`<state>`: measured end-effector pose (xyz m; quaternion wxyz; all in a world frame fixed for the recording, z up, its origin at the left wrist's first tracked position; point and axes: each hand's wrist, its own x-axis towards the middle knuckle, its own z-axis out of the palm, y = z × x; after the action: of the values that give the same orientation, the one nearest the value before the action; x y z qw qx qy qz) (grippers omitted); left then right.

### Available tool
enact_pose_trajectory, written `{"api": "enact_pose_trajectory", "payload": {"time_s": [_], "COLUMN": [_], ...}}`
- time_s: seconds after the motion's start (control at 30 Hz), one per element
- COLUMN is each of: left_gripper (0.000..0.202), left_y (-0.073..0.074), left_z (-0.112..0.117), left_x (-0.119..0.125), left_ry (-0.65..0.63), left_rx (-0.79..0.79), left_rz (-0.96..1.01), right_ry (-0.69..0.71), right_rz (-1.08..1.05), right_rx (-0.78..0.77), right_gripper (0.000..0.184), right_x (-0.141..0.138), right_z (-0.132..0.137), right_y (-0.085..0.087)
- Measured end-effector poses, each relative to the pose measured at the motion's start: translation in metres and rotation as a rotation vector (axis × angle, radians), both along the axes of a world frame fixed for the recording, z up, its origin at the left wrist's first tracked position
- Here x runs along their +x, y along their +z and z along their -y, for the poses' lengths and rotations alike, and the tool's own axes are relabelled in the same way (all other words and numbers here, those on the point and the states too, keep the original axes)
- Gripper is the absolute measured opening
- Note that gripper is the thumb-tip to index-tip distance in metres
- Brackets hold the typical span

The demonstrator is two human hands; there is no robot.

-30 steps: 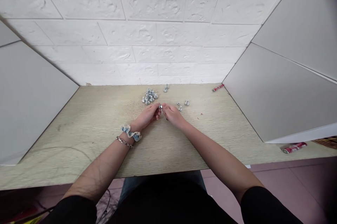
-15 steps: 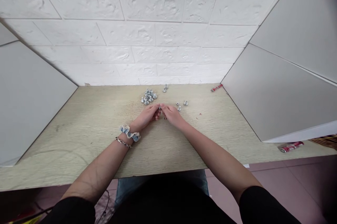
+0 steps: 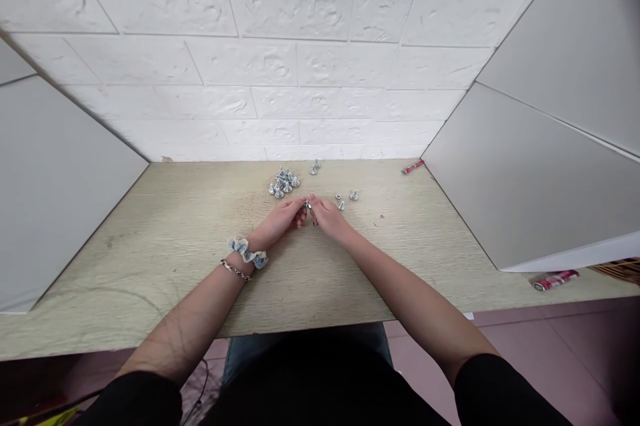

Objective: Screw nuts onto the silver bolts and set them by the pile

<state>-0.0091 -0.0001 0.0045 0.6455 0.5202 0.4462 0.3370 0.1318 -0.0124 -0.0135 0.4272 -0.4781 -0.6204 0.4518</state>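
My left hand (image 3: 281, 220) and my right hand (image 3: 329, 219) meet above the table, fingertips close together. Pinched between them is a small shiny metal bolt (image 3: 308, 205), mostly covered by the fingers. Whether a nut or washer is on it I cannot make out. Just beyond my left hand lies a pile of silver bolts (image 3: 283, 183), several standing on their heads with the shanks up. Beside my right hand are a single bolt (image 3: 341, 206), a loose nut (image 3: 338, 197) and another bolt (image 3: 354, 195). Farther back a pair of bolts (image 3: 315, 167) sits near the wall.
The pale wooden table (image 3: 165, 226) runs back to a white brick-patterned wall (image 3: 270, 99). Grey panels stand at left (image 3: 65, 193) and right (image 3: 530, 179). One red tube (image 3: 413, 167) lies at the back right, another red tube (image 3: 555, 280) by the front right edge near a wicker basket (image 3: 617, 271).
The fingertips have shifted slightly, and more of the metal bolt shows between them. The pile and the loose pieces on the table lie as before.
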Motion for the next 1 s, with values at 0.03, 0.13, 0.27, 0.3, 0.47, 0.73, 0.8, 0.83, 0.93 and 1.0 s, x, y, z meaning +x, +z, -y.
{"api": "enact_pose_trajectory", "payload": {"time_s": [0.03,0.13,0.27,0.3,0.47,0.73,0.8,0.83,0.93,1.0], "left_gripper": [0.037,0.034,0.033,0.032,0.034,0.034,0.035,0.036,0.037,0.036], "left_y": [-0.0002,0.0000,0.0024,0.0029,0.0028,0.0021,0.0011,0.0004,-0.0013,-0.0013], "left_z": [0.0000,0.0004,0.0014,0.0015,0.0010,0.0013,0.0008,0.0004,-0.0005,-0.0004], "left_x": [0.0000,-0.0001,-0.0004,-0.0005,0.0005,0.0005,0.0001,0.0000,-0.0001,0.0001], "left_ry": [0.002,0.007,-0.028,-0.035,-0.056,-0.047,-0.060,-0.068,-0.069,-0.059], "left_rx": [-0.001,0.004,0.026,0.029,0.015,0.013,0.026,0.034,0.045,0.044], "left_rz": [0.005,0.013,-0.015,-0.021,0.004,-0.018,-0.025,-0.027,-0.029,-0.034], "right_ry": [0.015,0.005,0.043,0.049,-0.037,-0.002,0.003,0.002,-0.019,-0.031], "right_rz": [0.014,0.020,-0.167,-0.208,-0.138,-0.032,-0.025,-0.023,-0.016,-0.012], "right_rx": [0.013,0.032,-0.032,-0.045,-0.023,-0.052,-0.064,-0.061,-0.033,-0.024], "right_gripper": [0.046,0.039,0.015,0.017,0.024,0.043,0.044,0.044,0.045,0.046], "right_x": [0.0004,0.0002,-0.0042,-0.0054,-0.0049,0.0004,0.0005,0.0004,0.0001,-0.0002], "right_z": [0.0001,0.0009,0.0030,0.0035,0.0028,-0.0029,-0.0031,-0.0032,-0.0029,-0.0023], "right_y": [0.0009,0.0015,0.0004,0.0002,-0.0014,-0.0022,-0.0020,-0.0022,-0.0039,-0.0051]}}
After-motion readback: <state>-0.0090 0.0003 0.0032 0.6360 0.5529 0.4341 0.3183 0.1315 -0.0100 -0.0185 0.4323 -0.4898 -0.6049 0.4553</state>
